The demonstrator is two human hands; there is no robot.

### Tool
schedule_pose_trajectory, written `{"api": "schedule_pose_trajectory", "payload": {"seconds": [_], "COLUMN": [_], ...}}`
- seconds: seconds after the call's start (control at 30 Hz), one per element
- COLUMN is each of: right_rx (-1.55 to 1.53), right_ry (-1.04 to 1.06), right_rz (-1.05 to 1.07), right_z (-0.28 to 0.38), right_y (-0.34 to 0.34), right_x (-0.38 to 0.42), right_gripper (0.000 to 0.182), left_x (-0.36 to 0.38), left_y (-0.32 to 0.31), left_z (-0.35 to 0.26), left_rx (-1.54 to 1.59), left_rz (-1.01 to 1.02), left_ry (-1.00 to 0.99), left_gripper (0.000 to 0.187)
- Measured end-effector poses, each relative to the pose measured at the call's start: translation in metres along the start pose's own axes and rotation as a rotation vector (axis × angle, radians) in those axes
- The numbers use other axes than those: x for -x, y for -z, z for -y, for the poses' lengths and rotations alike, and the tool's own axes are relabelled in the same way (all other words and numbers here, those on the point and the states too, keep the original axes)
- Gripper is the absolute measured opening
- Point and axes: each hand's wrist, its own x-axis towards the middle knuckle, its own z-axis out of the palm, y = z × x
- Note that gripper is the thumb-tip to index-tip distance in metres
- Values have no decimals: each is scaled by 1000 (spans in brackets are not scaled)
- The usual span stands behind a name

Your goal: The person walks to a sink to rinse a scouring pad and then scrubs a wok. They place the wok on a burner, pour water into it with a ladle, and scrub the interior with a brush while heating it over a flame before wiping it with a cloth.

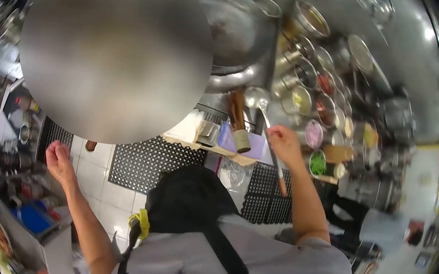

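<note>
My right hand [284,144] is closed, its fingers pressed against the handle of a long metal ladle [275,165]. The ladle's round bowl lies up by the stove edge, and its wooden handle end points down toward me. To the left of that hand is a bamboo wok brush [239,123], beside a folded purple cloth [254,148]. A large wok [233,33] sits on the stove ahead, partly hidden by a blurred disc. My left hand [61,161] is held out over the floor at left with curled fingers, and I see nothing in it.
Metal pots of ingredients stand at the right, among them chopped greens [318,163] and a pink ingredient [314,134]. Black perforated mats [152,166] lie on the tiled floor. Another person [380,224] is at the far right. A counter with a blue tray [34,219] runs along the left.
</note>
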Motion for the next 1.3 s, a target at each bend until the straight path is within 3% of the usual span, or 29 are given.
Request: {"api": "schedule_pose_trajectory", "payload": {"seconds": [0.07,0.17,0.27,0.33,0.47,0.57,0.7,0.73,0.87,0.9,0.97,1.03,1.07,1.13,1.2,1.3], "right_rx": [204,641,750,833,887,761,656,591,455,440,74,65,-80,-520,-533,-426], "right_ry": [65,-91,-354,-397,-269,-287,-119,-163,-148,-146,-63,84,222,54,113,12], "right_rz": [-145,-223,-161,-110,-198,-241,-361,-403,-579,-541,-553,-356,-321,-122,81,130], "right_z": [-48,-108,-126,-150,-181,-208,-183,-176,-101,-92,-60,41,76,182,230,310], "right_y": [26,41,38,26,4,-7,-1,-2,-7,-6,-19,-27,-44,-73,-93,-124], "right_x": [18,61,104,118,124,122,143,154,141,130,74,5,-31,-90,-163,-254], "right_gripper": [16,21,30,36,32,27,20,19,17,15,13,25,45,70,74,75], "left_x": [-9,-15,6,9,2,-1,-4,-7,-22,-27,-39,-47,-50,-54,-54,-50], "left_y": [-68,-151,-224,-257,-308,-332,-356,-359,-367,-369,-374,-377,-378,-378,-375,-376], "left_z": [-42,-69,-116,-121,-133,-135,-123,-123,-111,-107,-92,-80,-74,-68,-73,-69], "left_rx": [22,-183,-239,-214,-233,-268,-260,-290,-233,-203,-145,-140,-141,-199,-253,-229], "left_rz": [73,360,536,586,579,644,725,771,893,917,958,982,995,975,960,959], "left_ry": [-93,-240,-428,-597,-866,-954,-1022,-1066,-1145,-1149,-1161,-1150,-1148,-1160,-1168,-1119], "left_gripper": [16,19,16,15,15,23,23,19,14,13,12,11,13,17,17,16]}}
